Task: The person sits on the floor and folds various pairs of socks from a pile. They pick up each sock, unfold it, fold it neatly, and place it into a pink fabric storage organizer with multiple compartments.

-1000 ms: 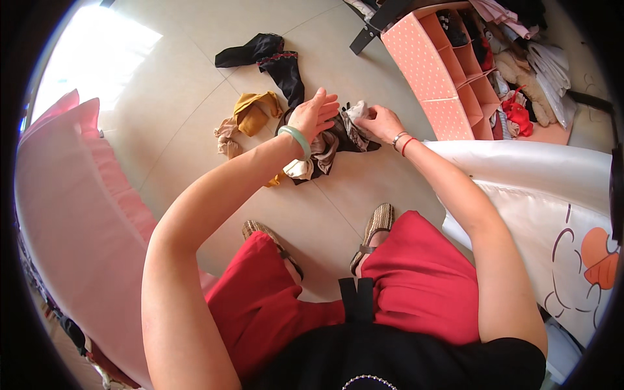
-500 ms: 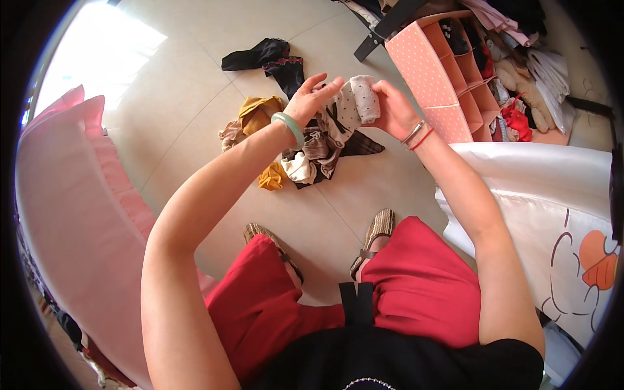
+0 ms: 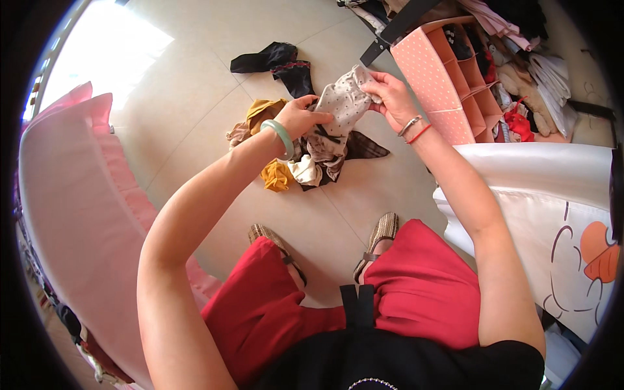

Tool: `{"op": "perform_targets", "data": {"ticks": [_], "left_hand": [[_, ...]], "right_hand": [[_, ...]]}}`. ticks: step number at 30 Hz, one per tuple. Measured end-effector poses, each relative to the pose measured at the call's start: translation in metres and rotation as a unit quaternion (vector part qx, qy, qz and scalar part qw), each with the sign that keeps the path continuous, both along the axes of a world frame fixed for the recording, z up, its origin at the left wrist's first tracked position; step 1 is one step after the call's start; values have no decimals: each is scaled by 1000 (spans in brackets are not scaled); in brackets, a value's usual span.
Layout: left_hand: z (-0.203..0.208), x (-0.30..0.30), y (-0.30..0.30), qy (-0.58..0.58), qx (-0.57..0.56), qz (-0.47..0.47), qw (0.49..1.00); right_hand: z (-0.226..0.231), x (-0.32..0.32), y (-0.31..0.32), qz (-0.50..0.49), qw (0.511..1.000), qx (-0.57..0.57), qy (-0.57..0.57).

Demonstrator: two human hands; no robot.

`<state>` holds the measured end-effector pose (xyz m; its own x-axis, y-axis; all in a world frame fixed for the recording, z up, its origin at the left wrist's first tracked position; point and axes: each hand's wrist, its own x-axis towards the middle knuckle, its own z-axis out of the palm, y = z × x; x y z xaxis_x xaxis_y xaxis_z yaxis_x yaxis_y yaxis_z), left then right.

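A small white garment with dark dots point(image 3: 344, 101) is stretched between my hands above a pile of clothes; I cannot tell its exact kind. My right hand point(image 3: 391, 96) pinches its upper right end between thumb and fingers. At its lower left edge, my left hand point(image 3: 304, 118) is closed on the cloth, with some fingertips hidden behind it. Beneath, the pile on the tiled floor includes mustard cloth point(image 3: 277, 176), a cream piece point(image 3: 305, 171), a brownish crumpled piece point(image 3: 328, 151) and dark checked cloth point(image 3: 366, 147). Black clothing with red trim point(image 3: 292, 73) lies just beyond.
At the far right stands a pink dotted organizer point(image 3: 426, 78) with open compartments, beside heaped clothes and a red item point(image 3: 518, 122). White fabric with an orange print point(image 3: 520, 170) borders my right side. Pink ruffled bedding point(image 3: 71, 195) lines the left. My feet in striped shoes point(image 3: 385, 227) are below.
The dotted garment was bunched at my right hand and now hangs spread out. My left hand, open before with fingers apart, has lowered and closed on its edge.
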<state>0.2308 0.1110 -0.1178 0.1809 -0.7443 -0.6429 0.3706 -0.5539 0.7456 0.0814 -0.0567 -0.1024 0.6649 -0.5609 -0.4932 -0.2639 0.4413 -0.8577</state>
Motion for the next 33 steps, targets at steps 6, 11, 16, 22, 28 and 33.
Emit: {"op": "perform_targets", "data": {"ticks": [6,11,16,22,28,33], "left_hand": [[33,-3,-7,-22,-48,51,997],[26,6,-11,14,-105,82,991],[23,-2,-15,-55,-119,119,984],[29,-9,-11,-166,-112,109,974],[38,-8,-13,-23,-154,169,973],[48,-17,-12,-94,-163,138,972]], "right_hand": [[23,2,2,119,984,123,-51],[31,8,15,159,983,-2,-89],[29,13,16,42,995,-60,-63],[40,15,17,42,998,-30,-47],[39,19,31,68,978,-179,-88],[39,19,26,65,963,-244,-90]]}}
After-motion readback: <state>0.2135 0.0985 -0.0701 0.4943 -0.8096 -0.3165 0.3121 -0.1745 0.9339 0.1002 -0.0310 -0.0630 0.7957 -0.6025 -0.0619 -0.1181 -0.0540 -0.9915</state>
